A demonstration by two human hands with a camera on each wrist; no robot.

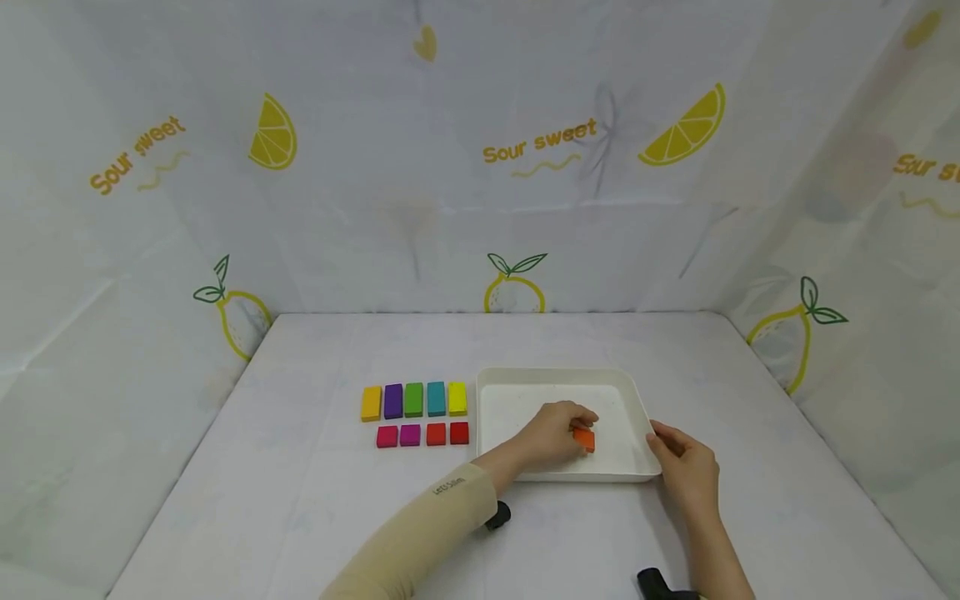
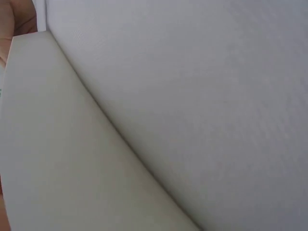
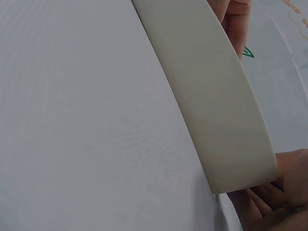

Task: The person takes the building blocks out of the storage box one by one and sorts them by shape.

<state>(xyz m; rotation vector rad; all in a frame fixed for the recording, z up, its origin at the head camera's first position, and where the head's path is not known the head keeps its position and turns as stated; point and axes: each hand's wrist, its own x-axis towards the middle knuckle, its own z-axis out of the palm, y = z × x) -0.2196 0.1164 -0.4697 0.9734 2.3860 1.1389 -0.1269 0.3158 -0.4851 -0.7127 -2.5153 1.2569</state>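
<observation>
Over the inside of a white tray (image 1: 555, 477), my left hand (image 1: 553, 432) pinches a small orange block (image 1: 584, 440) close above the tray floor. Its fingers partly cover the block. At the tray's right side, my right hand (image 1: 686, 475) holds the wall near the front corner, thumb by the rim. The right wrist view shows that right hand (image 3: 288, 192) at the corner, past the tray's outer wall (image 3: 216, 96). In the left wrist view the tray's front wall (image 2: 72, 134) fills the left part, and the orange block is hidden.
Left of the tray, two rows of coloured blocks lie on the white table (image 1: 300, 500). The back row includes a purple block (image 1: 393, 402) and a green block (image 1: 414, 400); the front row, a pink block (image 1: 387, 437) and a dark red block (image 1: 459, 432). Lemon-printed curtains surround the table.
</observation>
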